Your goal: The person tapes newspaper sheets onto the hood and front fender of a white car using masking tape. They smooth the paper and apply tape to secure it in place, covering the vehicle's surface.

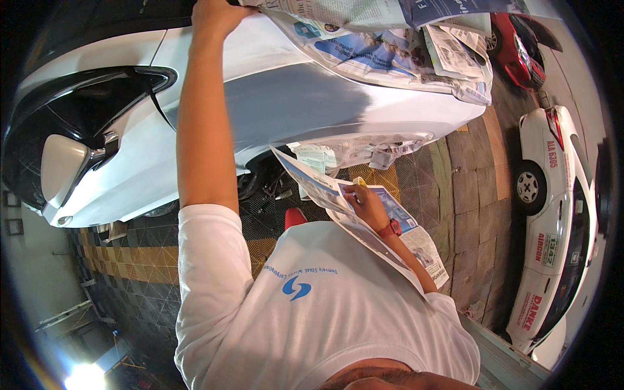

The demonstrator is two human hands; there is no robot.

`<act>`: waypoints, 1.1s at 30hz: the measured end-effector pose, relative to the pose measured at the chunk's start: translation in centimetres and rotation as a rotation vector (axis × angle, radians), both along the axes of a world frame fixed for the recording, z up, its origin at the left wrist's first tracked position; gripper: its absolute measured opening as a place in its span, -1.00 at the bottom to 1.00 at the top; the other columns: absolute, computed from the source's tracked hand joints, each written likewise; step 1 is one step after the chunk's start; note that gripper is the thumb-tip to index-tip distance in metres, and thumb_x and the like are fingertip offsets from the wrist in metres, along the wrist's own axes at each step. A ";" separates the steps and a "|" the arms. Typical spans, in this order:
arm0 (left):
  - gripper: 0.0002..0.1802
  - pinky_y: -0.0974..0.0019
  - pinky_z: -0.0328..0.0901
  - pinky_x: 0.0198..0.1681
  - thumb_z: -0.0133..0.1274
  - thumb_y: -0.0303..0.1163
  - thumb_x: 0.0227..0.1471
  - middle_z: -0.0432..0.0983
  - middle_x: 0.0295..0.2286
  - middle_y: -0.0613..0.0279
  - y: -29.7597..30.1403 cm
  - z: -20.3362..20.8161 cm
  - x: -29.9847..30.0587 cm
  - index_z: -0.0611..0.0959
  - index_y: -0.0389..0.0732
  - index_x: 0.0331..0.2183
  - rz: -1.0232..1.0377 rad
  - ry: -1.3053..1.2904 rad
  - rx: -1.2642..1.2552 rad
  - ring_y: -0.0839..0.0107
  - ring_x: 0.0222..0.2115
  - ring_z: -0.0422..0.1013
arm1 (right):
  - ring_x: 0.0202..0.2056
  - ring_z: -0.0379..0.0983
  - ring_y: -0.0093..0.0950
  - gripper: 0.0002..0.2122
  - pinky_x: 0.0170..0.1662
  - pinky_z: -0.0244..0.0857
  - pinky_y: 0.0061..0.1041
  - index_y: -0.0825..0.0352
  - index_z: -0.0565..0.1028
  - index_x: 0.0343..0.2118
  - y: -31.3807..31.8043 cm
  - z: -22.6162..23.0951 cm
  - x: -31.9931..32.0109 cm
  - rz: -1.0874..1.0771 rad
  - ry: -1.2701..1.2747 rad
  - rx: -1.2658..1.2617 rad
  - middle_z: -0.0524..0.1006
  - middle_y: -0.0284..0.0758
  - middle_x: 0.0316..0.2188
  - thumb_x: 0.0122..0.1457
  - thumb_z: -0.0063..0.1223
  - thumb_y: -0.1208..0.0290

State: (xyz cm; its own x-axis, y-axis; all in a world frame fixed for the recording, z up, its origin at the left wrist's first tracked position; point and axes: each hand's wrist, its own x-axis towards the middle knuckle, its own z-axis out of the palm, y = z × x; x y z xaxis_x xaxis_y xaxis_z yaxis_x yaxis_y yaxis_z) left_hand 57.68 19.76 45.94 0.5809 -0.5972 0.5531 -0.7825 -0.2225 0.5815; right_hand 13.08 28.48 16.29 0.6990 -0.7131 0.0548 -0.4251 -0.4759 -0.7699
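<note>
A white car point(253, 45) with a smooth grey patch point(299, 97) on its front side panel stands before me. Newspaper point(377, 55) covers its front part. My left arm reaches far across the car, and my left hand point(218, 18) rests at the top edge of the view beside the newspaper's border; its fingertips are mostly cut off. Close to my body on the right, my right hand point(368, 207) is closed on a loose newspaper sheet point(318, 185). A small yellow thing point(359, 181) shows at its fingers, too small to name surely. More newspaper point(364, 155) hangs around the wheel area.
A white side mirror point(65, 162) juts out at the left. Another white car point(546, 240) with red lettering is parked at the right, and a red car point(517, 52) beyond it. Black and yellow tiles point(143, 260) cover part of the floor. A bright lamp point(86, 377) shines at the lower left.
</note>
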 end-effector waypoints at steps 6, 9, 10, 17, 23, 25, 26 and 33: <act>-0.28 0.19 0.48 -0.01 0.50 -0.37 -0.13 0.70 -0.13 0.05 0.3 -3.3 8.2 0.62 -0.11 0.12 -0.324 0.172 0.045 0.29 -0.13 0.63 | -0.45 0.54 -0.25 -0.79 -0.35 0.40 -0.29 0.37 0.59 -0.12 0.4 0.4 0.1 -0.007 0.005 0.060 0.67 -0.17 -0.29 0.29 0.21 0.35; -0.27 0.18 0.45 0.05 0.50 -0.30 -0.12 0.70 -0.11 0.04 0.7 -2.9 7.7 0.62 -0.06 0.13 -0.367 0.250 0.061 0.29 -0.10 0.62 | -0.45 0.54 -0.24 -0.78 -0.34 0.41 -0.28 0.37 0.59 -0.13 0.4 -0.1 -0.5 -0.020 0.029 0.068 0.67 -0.18 -0.29 0.29 0.21 0.34; -0.28 0.17 0.44 0.07 0.50 -0.28 -0.11 0.70 -0.11 0.04 0.8 -2.5 7.0 0.62 -0.05 0.12 -0.341 0.244 0.081 0.28 -0.10 0.62 | -0.44 0.54 -0.24 -0.78 -0.33 0.41 -0.28 0.38 0.59 -0.12 0.3 -0.3 -0.6 -0.021 0.026 0.060 0.67 -0.18 -0.29 0.29 0.21 0.34; -0.54 0.24 0.46 -0.21 0.43 -0.47 -0.24 0.71 -0.40 0.08 0.0 -0.9 2.1 0.69 -0.21 -0.19 -0.184 0.243 -0.048 0.21 -0.37 0.63 | -0.42 0.54 -0.23 -0.78 -0.30 0.42 -0.30 0.39 0.60 -0.12 -0.1 0.6 0.7 0.027 0.032 0.053 0.65 -0.15 -0.29 0.28 0.21 0.36; -0.54 0.07 0.45 -0.15 0.40 -0.22 -0.17 0.72 -0.30 0.04 0.2 -0.3 -0.3 0.68 -0.06 -0.16 0.072 -0.004 0.008 0.03 -0.20 0.63 | -0.43 0.54 -0.22 -0.79 -0.31 0.41 -0.29 0.39 0.60 -0.13 -0.5 0.4 1.6 0.057 0.026 0.046 0.65 -0.14 -0.30 0.28 0.21 0.37; -0.52 0.01 0.44 -0.11 0.40 -0.17 -0.17 0.71 -0.27 0.01 0.2 -0.1 -0.6 0.67 -0.05 -0.15 0.101 -0.028 0.046 -0.02 -0.16 0.61 | -0.43 0.54 -0.22 -0.79 -0.31 0.41 -0.30 0.39 0.60 -0.13 -0.6 0.3 1.8 0.067 0.019 0.046 0.65 -0.14 -0.29 0.29 0.20 0.37; -0.51 -0.01 0.44 -0.10 0.40 -0.14 -0.16 0.71 -0.25 0.00 0.1 -0.2 -0.5 0.67 -0.04 -0.14 0.102 -0.033 0.071 -0.05 -0.14 0.60 | -0.43 0.53 -0.23 -0.79 -0.31 0.41 -0.30 0.39 0.60 -0.13 -0.7 0.3 1.9 0.074 0.003 0.036 0.65 -0.13 -0.29 0.29 0.20 0.37; -0.40 0.02 0.41 -0.01 0.39 -0.09 -0.14 0.68 -0.16 -0.06 -0.4 1.3 1.5 0.62 -0.03 -0.04 0.088 -0.104 0.313 -0.04 -0.07 0.57 | -0.32 0.62 -0.19 -0.76 -0.23 0.46 -0.32 0.41 0.62 -0.09 -0.4 2.3 2.4 0.060 0.100 0.119 0.68 -0.12 -0.24 0.29 0.20 0.37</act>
State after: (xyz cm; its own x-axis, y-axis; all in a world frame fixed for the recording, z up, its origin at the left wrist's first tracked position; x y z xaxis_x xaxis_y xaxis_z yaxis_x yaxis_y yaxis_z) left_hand 59.18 19.38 47.22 0.5876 -0.6978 0.4095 -0.8040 -0.4467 0.3924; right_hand 15.51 28.07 18.54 0.7380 -0.6674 -0.0996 -0.4760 -0.4102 -0.7779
